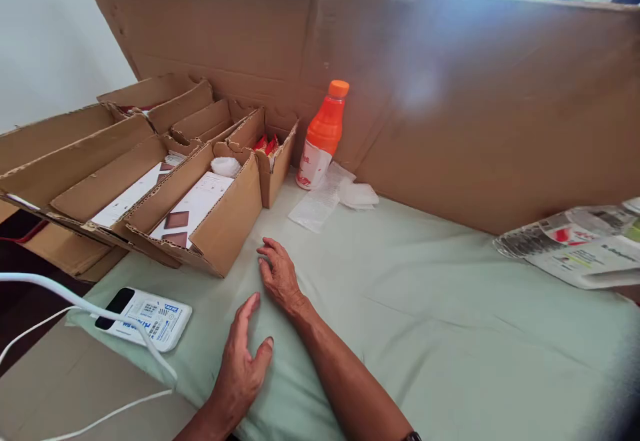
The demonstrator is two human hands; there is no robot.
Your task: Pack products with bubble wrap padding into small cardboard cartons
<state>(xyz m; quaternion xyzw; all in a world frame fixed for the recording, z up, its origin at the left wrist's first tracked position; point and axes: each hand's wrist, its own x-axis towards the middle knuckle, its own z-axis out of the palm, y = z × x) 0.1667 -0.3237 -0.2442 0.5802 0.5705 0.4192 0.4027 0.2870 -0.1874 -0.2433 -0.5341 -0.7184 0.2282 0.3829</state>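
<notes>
Head view: orange bottle [323, 137] label writing unreadable.

both forearms are showing bare, with no sleeves reaching them. the right hand [279, 275] arm is wearing a dark band at the wrist; the left hand [242, 363] is wearing nothing.

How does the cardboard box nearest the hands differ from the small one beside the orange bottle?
The near box is long and low, while the small box by the orange bottle is short and squarish. The near box holds flat white sheets with brown squares and a white wad; the small box holds red packets. The right hand rests close to the near box only. Both are open-topped brown cardboard.
</notes>
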